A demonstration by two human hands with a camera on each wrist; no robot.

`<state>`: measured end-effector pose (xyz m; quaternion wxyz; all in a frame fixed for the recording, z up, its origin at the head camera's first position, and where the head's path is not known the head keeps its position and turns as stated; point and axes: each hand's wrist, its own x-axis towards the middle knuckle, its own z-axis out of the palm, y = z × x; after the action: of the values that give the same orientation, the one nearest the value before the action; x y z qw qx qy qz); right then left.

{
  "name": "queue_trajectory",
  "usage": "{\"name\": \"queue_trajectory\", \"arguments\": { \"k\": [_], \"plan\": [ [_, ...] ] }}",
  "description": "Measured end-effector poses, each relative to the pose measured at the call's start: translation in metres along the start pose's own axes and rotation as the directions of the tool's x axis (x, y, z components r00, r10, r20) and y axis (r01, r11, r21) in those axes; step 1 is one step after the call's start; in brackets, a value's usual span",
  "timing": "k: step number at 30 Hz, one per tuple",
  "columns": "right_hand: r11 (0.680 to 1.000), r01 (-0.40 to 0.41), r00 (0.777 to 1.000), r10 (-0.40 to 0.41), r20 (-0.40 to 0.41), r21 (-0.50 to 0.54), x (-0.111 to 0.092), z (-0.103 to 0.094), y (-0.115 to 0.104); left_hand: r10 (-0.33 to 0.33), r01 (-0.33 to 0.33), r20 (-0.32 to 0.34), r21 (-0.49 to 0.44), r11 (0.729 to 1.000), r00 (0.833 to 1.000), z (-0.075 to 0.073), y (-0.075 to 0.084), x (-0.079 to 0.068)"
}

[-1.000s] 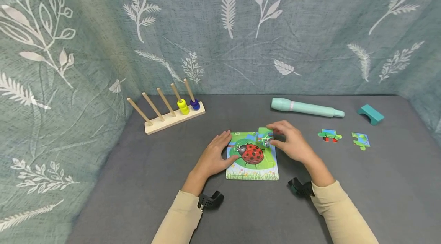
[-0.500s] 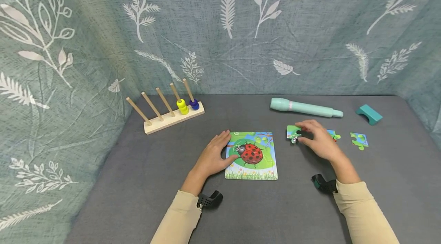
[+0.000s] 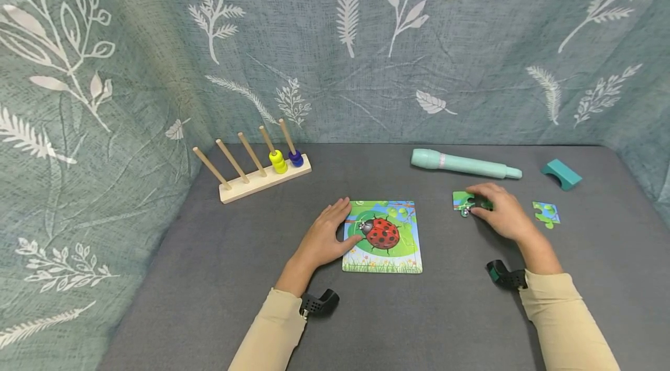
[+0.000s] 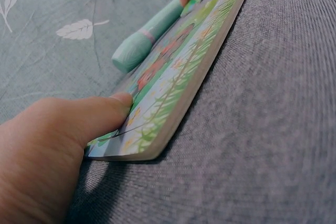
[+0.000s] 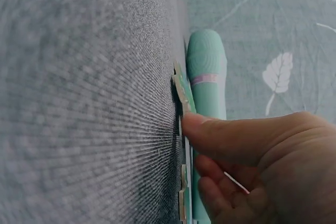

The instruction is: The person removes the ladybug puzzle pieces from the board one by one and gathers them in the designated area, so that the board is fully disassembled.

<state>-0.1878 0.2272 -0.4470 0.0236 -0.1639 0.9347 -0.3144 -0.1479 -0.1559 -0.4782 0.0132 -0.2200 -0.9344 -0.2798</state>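
My left hand (image 3: 325, 237) rests at the left edge of a square ladybug jigsaw puzzle (image 3: 384, 237) lying flat. Its thumb (image 4: 100, 116) lies on the board's surface in the left wrist view; the other fingers are hidden there. To the right of the board, my right hand (image 3: 499, 211) pinches a green jigsaw piece (image 3: 463, 200) between thumb and fingertips. In the right wrist view this held piece (image 5: 184, 92) is tilted, close to the table. A second piece (image 5: 182, 192) lies under that hand, mostly hidden in the head view.
Another loose jigsaw piece (image 3: 546, 213) lies farther right. Behind are a mint-green microphone-shaped tube (image 3: 466, 164) and a teal arch block (image 3: 562, 174). A wooden peg stand (image 3: 266, 180) with yellow and blue rings stands at the back left. A patterned curtain (image 3: 324, 68) hangs behind the table.
My right hand has carried the green piece rightward, away from the puzzle's upper right corner, toward the loose pieces. My left hand and the board have stayed in place.
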Motion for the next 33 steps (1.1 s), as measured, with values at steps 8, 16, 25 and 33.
{"name": "queue_trajectory", "arguments": {
  "k": [8, 16, 25, 33],
  "plan": [
    [1.0, 0.007, 1.0, -0.006, 0.002, -0.027, 0.0, 0.003, 0.005, 0.0, 0.0, 0.001, 0.005, 1.0, 1.0, 0.001, 0.001, 0.0],
    [1.0, 0.004, 1.0, -0.004, 0.017, -0.025, 0.0, 0.001, 0.004, 0.0, 0.0, -0.002, -0.003, 1.0, 1.0, 0.001, 0.002, 0.0],
    [0.999, -0.027, 1.0, 0.027, 0.002, -0.018, -0.002, -0.002, -0.004, 0.001, -0.001, -0.001, -0.009, 1.0, 1.0, 0.0, 0.002, 0.0],
    [0.996, -0.033, 0.999, 0.03, 0.037, 0.077, -0.008, -0.001, -0.019, 0.003, -0.003, -0.002, -0.023, 1.0, 1.0, -0.001, 0.002, 0.0]
  ]
}}
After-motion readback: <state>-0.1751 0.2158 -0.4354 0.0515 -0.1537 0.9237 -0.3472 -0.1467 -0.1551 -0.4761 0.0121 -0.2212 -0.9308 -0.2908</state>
